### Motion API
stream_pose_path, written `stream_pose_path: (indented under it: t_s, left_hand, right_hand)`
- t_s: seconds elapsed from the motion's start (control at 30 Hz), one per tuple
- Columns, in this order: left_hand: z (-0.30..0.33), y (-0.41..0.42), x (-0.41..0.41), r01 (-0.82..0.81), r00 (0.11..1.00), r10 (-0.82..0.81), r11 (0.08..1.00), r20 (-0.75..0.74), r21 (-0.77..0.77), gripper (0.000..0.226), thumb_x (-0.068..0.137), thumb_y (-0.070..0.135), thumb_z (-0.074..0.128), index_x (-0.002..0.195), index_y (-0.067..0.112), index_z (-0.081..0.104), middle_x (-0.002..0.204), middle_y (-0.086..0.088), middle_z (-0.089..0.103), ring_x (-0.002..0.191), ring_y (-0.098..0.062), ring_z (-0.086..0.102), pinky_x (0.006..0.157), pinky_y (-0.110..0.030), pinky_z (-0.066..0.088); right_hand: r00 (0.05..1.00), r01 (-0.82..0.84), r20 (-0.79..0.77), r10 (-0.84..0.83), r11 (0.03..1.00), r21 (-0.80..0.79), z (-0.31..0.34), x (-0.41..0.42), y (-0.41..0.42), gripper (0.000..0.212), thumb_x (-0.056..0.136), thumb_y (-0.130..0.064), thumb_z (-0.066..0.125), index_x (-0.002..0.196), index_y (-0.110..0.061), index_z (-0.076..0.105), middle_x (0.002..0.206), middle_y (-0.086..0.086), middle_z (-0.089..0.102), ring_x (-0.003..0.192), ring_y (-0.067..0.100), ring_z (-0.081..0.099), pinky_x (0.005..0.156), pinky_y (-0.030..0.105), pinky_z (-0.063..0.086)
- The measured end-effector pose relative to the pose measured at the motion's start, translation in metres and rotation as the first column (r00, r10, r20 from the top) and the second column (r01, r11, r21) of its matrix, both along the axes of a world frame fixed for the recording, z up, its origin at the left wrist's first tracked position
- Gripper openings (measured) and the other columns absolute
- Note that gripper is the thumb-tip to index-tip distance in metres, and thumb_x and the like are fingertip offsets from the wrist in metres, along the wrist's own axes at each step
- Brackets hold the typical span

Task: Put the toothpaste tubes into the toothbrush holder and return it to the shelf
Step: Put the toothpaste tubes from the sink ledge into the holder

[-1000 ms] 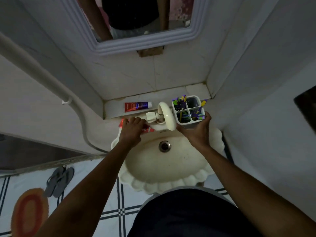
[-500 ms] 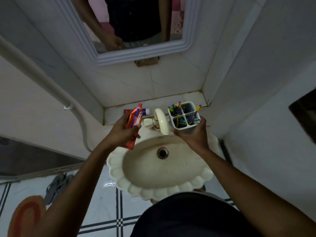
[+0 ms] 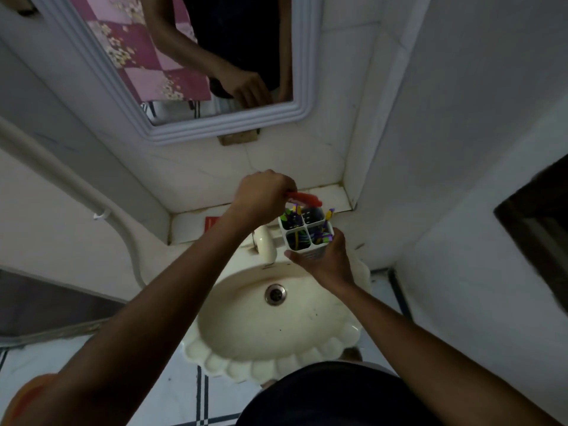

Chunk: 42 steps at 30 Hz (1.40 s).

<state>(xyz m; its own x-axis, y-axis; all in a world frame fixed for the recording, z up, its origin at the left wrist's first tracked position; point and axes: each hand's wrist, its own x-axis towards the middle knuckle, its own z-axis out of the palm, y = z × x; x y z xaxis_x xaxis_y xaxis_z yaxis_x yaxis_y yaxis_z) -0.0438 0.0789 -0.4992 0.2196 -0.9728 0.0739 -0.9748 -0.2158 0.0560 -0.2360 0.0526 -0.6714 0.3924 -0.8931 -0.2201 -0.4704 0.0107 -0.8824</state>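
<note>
My right hand point(image 3: 325, 261) grips a white four-compartment toothbrush holder point(image 3: 307, 245) from below, over the basin's back edge. Several purple, yellow and green brushes stand in it. My left hand point(image 3: 261, 196) is closed on a red toothpaste tube point(image 3: 304, 198) held just above the holder's far compartments; whether its tip is inside I cannot tell. A second red toothpaste tube point(image 3: 211, 223) lies on the tiled shelf point(image 3: 330, 196), mostly hidden by my left forearm.
A cream scalloped washbasin point(image 3: 270, 333) with a drain and a cream tap point(image 3: 266, 245) sits below the shelf. A framed mirror point(image 3: 184, 127) hangs above. Walls close in on the right; a white pipe point(image 3: 92, 198) runs down the left wall.
My left hand picked the red tube up from the basin's rim and carried it up and right, over the holder. My right hand kept hold of the holder.
</note>
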Motion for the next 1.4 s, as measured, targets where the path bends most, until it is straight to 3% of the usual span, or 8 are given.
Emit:
stream_pose_path:
  t_s: [0.2,0.47,0.63,0.87,1.1,1.2,1.3,1.4]
  left_hand:
    - [-0.016,-0.031,-0.012,0.129,0.972,-0.144,0.987,0.186,0.093,0.023,0.1,0.022,0.066,0.121,0.027,0.074,0.114,0.002,0.077,0.096,-0.025,0.075,0.065,-0.032,0.043]
    - [-0.043,-0.02,0.014,-0.107,0.945,0.026,0.967,-0.327,-0.231,0.02,0.101,0.033,0.072,0.12,0.026,0.074,0.117,0.01,0.076,0.085,-0.008,0.073,0.073,-0.032,0.057]
    - [-0.085,0.023,0.06,-0.493,0.639,0.227,0.854,-0.735,-0.165,0.004,0.098,0.024,0.077,0.101,0.023,0.079,0.096,0.005,0.08,0.079,-0.017,0.079,0.079,-0.036,0.065]
    - [-0.143,0.078,0.107,-0.518,0.686,0.435,0.855,-0.583,0.027,0.023,0.1,0.015,0.063,0.113,0.017,0.082,0.115,-0.007,0.081,0.104,-0.028,0.074,0.09,-0.035,0.057]
    - [-0.178,0.075,0.148,-0.311,0.898,0.344,0.937,-0.274,0.157,0.055,0.101,0.024,0.063,0.156,0.02,0.054,0.154,-0.009,0.061,0.136,-0.034,0.06,0.113,-0.048,0.043]
    - [-0.187,0.068,0.158,-0.214,0.954,0.257,0.944,-0.153,0.252,0.056,0.101,0.027,0.064,0.155,0.02,0.053,0.152,-0.01,0.058,0.142,-0.033,0.051,0.123,-0.052,0.029]
    - [-0.189,0.064,0.162,-0.167,0.979,0.19,0.954,-0.072,0.247,0.036,0.096,0.028,0.068,0.13,0.017,0.067,0.132,-0.013,0.059,0.125,-0.036,0.057,0.107,-0.051,0.043]
    - [-0.177,0.068,0.156,-0.222,0.918,0.283,0.947,-0.278,0.231,0.037,0.098,0.039,0.068,0.13,0.02,0.063,0.125,-0.007,0.058,0.103,-0.031,0.064,0.081,-0.041,0.05]
  right_hand:
    - [0.999,-0.022,-0.025,0.022,1.0,0.01,-0.001,-0.004,-0.006,0.148,0.044,-0.09,0.097,0.158,-0.024,0.031,0.149,-0.004,0.059,0.13,0.017,0.068,0.104,0.043,0.065]
    - [1.0,-0.002,-0.027,0.002,1.0,-0.004,0.001,-0.008,-0.007,0.145,0.045,-0.089,0.097,0.158,-0.023,0.035,0.147,-0.005,0.059,0.13,0.017,0.068,0.104,0.044,0.065]
    - [0.998,0.069,-0.003,-0.069,0.996,-0.05,0.001,-0.007,0.0,0.131,0.05,-0.085,0.099,0.152,-0.025,0.041,0.142,-0.005,0.059,0.129,0.018,0.068,0.105,0.046,0.063]
    - [0.995,0.099,0.028,-0.098,0.994,-0.05,-0.002,0.0,0.006,0.13,0.056,-0.07,0.106,0.158,-0.023,0.04,0.149,-0.003,0.06,0.133,0.014,0.066,0.112,0.039,0.059]
    - [0.99,0.137,0.05,-0.135,0.99,-0.024,-0.009,0.008,0.011,0.135,0.054,-0.073,0.105,0.162,-0.026,0.037,0.155,-0.01,0.055,0.139,0.013,0.063,0.118,0.045,0.057]
    - [0.988,0.142,0.056,-0.141,0.99,-0.025,-0.012,0.01,0.012,0.137,0.052,-0.075,0.104,0.162,-0.027,0.038,0.156,-0.011,0.054,0.141,0.012,0.062,0.118,0.047,0.057]
    - [0.989,0.136,0.055,-0.134,0.99,-0.032,-0.013,0.012,0.014,0.135,0.056,-0.07,0.106,0.163,-0.028,0.037,0.156,-0.013,0.051,0.142,0.011,0.061,0.118,0.046,0.057]
    - [0.991,0.126,0.058,-0.124,0.991,-0.034,-0.013,0.011,0.015,0.136,0.054,-0.072,0.105,0.163,-0.029,0.035,0.157,-0.012,0.051,0.142,0.012,0.06,0.119,0.046,0.056]
